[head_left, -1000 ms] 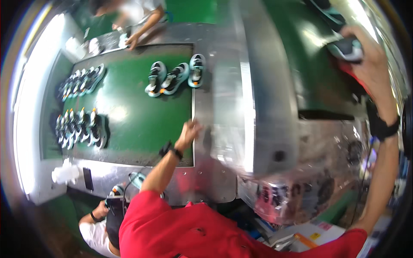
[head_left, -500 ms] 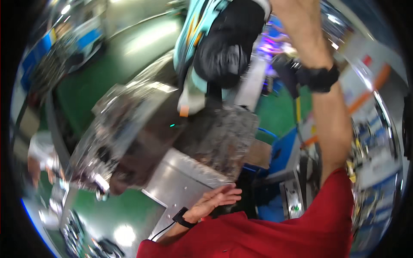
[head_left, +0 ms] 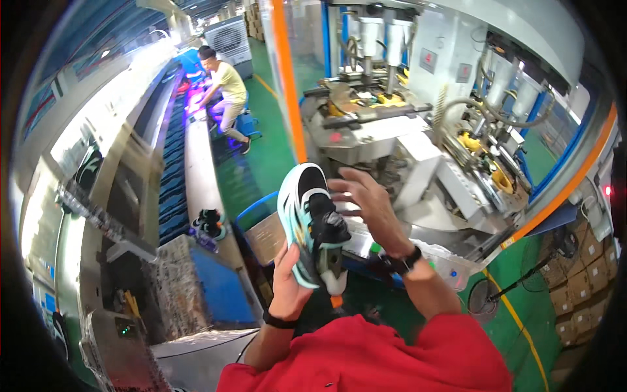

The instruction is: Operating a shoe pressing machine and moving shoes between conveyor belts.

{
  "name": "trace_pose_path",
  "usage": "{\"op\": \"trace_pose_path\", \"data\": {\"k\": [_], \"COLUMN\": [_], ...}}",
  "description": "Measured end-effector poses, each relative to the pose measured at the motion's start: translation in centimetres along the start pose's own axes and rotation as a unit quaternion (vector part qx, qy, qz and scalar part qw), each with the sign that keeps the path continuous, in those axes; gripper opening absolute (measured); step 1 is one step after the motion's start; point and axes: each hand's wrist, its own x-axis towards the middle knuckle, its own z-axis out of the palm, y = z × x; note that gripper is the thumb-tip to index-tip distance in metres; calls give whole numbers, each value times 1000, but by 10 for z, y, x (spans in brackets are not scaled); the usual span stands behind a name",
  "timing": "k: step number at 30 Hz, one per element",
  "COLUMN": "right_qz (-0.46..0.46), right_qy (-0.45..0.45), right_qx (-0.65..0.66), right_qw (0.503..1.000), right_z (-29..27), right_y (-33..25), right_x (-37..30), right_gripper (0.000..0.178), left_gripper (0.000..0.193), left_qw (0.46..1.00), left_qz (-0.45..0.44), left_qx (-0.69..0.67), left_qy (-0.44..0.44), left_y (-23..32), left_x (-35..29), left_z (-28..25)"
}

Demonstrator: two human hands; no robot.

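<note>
A sneaker (head_left: 315, 208) with a black upper and a mint-and-white sole is held up in front of me, toe pointing away. My left hand (head_left: 290, 281) grips it along the sole near the heel. From the shoe's opening sticks a pale shoe last (head_left: 333, 274) with an orange tip. Beside the toe, on the right, my right hand (head_left: 369, 206) is open with its fingers spread. Whether those fingertips touch the upper I cannot tell.
A conveyor (head_left: 173, 176) runs away on the left, with a black shoe (head_left: 209, 223) at its near end. A person (head_left: 225, 88) sits beside it. Ahead right stands a pressing machine (head_left: 418, 137) behind an orange-edged frame. A fan (head_left: 486, 297) and cardboard boxes (head_left: 578, 287) are at right.
My view has swung toward the pressing machine. The sneaker, raised close to the view by my right arm, is now lower and in my left hand, which was open. My right hand is off it.
</note>
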Motion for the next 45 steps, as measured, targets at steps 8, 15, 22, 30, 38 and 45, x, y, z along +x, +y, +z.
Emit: {"op": "trace_pose_path", "data": {"k": [8, 15, 22, 30, 38, 45], "right_qz": [21, -40, -92, -50, 112, 290], "right_qy": [298, 486, 591, 679, 460, 282], "right_qx": [-93, -61, -141, -255, -424, -560], "right_qw": [950, 871, 789, 686, 772, 723], "right_z": [-175, -318, -340, -354, -466, -498], "right_y": [35, 27, -17, -47, -108, 21], "right_x": [-65, -136, -192, -204, -5, 211], "right_gripper": [65, 58, 61, 60, 46, 58], "left_gripper": [75, 76, 66, 51, 26, 48], "left_qw": [886, 853, 720, 580, 873, 887], "left_qz": [19, -192, -7, -147, -435, -372], "left_qx": [460, 464, 689, 801, 221, 264], "left_qy": [-47, -141, -79, -28, 26, 76], "left_y": [-170, -313, -443, -476, -314, -145], "left_x": [101, 241, 403, 470, 387, 251], "left_z": [71, 61, 13, 36, 43, 25]}}
